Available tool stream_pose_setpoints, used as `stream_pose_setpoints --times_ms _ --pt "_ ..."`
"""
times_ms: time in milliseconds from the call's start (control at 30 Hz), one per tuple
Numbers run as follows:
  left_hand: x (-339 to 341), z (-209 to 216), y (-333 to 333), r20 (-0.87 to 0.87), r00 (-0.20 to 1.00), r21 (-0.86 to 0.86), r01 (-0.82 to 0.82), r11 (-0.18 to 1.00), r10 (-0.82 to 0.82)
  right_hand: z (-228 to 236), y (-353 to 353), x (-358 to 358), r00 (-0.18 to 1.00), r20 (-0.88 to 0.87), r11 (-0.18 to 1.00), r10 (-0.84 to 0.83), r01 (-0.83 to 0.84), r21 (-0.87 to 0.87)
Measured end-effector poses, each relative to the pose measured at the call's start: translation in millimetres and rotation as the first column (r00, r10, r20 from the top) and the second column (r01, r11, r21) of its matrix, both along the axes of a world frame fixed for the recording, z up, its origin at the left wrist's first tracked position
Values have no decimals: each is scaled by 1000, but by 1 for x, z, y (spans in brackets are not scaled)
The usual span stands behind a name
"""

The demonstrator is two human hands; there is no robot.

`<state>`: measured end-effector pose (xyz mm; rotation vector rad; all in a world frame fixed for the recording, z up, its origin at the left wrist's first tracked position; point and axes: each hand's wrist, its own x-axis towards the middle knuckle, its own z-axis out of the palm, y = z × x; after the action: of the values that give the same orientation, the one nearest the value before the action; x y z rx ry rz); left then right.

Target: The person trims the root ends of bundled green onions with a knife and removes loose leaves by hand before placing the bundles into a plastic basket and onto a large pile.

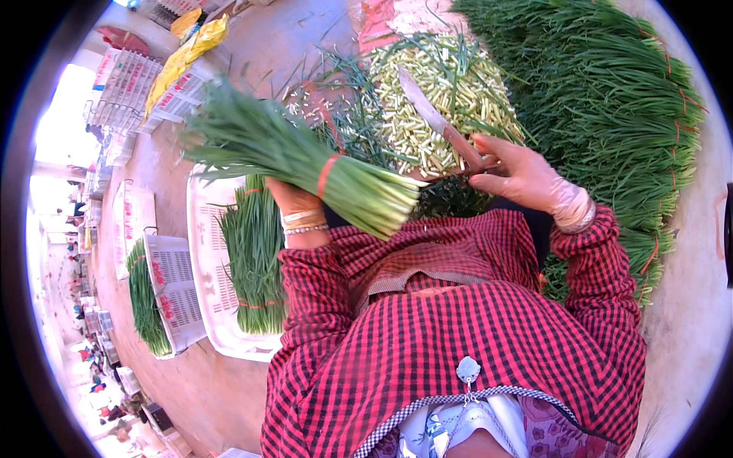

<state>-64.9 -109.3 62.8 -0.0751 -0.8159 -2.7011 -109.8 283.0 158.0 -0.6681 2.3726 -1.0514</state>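
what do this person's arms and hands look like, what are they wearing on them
Both arms wear red-and-black checked sleeves. At the wrist of the left hand are a pale band and a light beaded bracelet. The right hand seems to have a thin, see-through, wrinkled covering near the wrist, with a narrow bracelet-like ring by the cuff.

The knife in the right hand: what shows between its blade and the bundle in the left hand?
In the head view, loose green leaf scraps and part of a heap of pale cut stem pieces show between the knife and the bundle.
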Motion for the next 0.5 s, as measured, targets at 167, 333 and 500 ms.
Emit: stream_pose_setpoints --times_ms 167,333,500 --pt "-38 15 66 215 972 16 -97 995 92 9 -80 -1 895 -447 976 13 -108 -187" --pt "-32 2 46 -78 992 63 102 993 -97 29 -73 0 998 59 873 -14 40 -486" --pt "-28 4 53 -252 947 64 221 973 -199 -1 -40 15 969 -216 910 118 -192 -366"
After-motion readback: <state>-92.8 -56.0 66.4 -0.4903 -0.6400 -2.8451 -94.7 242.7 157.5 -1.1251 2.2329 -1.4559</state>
